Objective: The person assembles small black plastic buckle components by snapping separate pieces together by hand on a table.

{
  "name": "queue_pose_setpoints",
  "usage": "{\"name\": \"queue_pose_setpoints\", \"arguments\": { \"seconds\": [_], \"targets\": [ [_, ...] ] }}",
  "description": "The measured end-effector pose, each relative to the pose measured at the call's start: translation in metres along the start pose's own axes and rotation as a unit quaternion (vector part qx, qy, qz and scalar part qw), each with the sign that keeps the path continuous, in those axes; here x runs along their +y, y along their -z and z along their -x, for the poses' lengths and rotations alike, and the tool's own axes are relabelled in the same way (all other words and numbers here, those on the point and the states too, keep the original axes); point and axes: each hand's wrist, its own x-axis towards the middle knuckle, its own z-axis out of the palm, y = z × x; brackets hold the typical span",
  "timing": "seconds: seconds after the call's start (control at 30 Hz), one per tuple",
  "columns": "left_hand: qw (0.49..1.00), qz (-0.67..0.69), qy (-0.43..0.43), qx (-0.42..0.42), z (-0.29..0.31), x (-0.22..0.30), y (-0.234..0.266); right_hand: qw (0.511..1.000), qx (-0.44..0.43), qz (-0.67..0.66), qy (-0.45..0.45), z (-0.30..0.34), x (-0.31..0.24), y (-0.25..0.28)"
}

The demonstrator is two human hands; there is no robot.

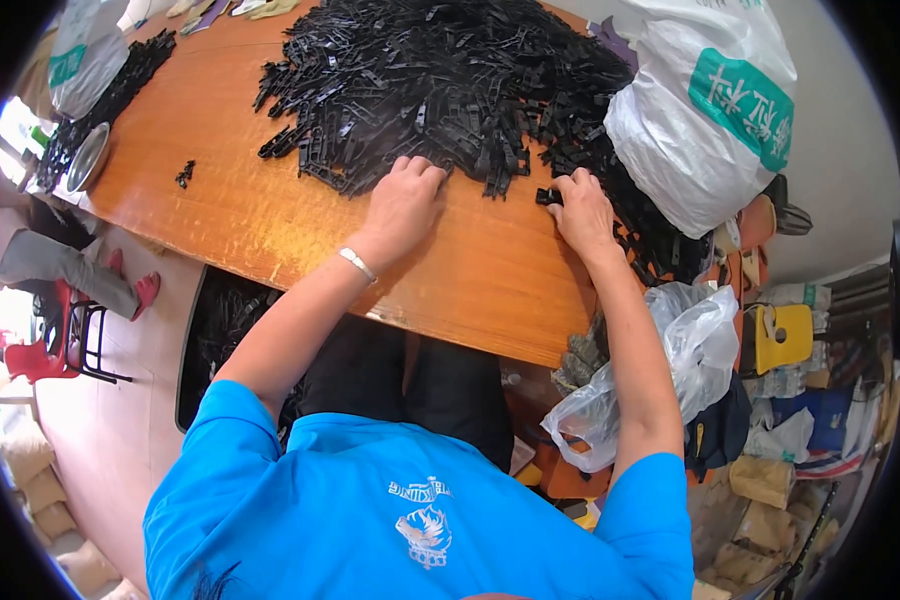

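Nearest right of the clip pile, the right hand is pinching a black plastic clip between thumb and fingers. The clip is presumably handling light, stiff, slightly slick — its flat sides best suiting the hold. At the pile's near edge, the left hand is resting — grip indeterminable. Right of the pile, a white woven sack is standing.

This place looks like a small workshop for hand work — not a home room. A large heap of black plastic parts covers much of the wooden table. A bulging white woven sack stands beside it, and brown packages are stored along the right side — quite crowded.
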Motion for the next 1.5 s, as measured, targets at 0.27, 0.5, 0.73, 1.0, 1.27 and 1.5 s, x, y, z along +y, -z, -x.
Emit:
{"name": "queue_pose_setpoints", "arguments": {
  "seconds": [0.27, 0.5, 0.73, 1.0, 1.27, 1.5],
  "targets": [
    [1.000, -0.021, -0.009, -0.018, 0.030, 0.014, 0.010, 0.965, -0.136, -0.181, -0.131, 0.039, -0.028, 0.014],
    [0.999, 0.023, 0.020, -0.028, 0.031, 0.039, 0.029, 0.960, -0.122, -0.229, -0.102, 0.065, -0.036, 0.023],
    [0.998, 0.035, 0.019, -0.043, 0.023, 0.031, 0.007, 0.978, -0.019, -0.119, 0.170, 0.078, -0.036, 0.033],
    [0.874, 0.406, 0.245, -0.108, 0.036, 0.013, 0.027, 0.973, -0.024, -0.100, 0.206, 0.087, -0.034, 0.033],
    [0.683, 0.640, 0.336, -0.105, 0.069, 0.012, 0.052, 0.972, 0.030, -0.165, 0.164, 0.098, -0.043, 0.032],
    [0.605, 0.733, 0.301, -0.072, 0.090, 0.037, 0.059, 0.881, 0.029, -0.469, 0.058, 0.101, -0.135, 0.057]
  ]
}}
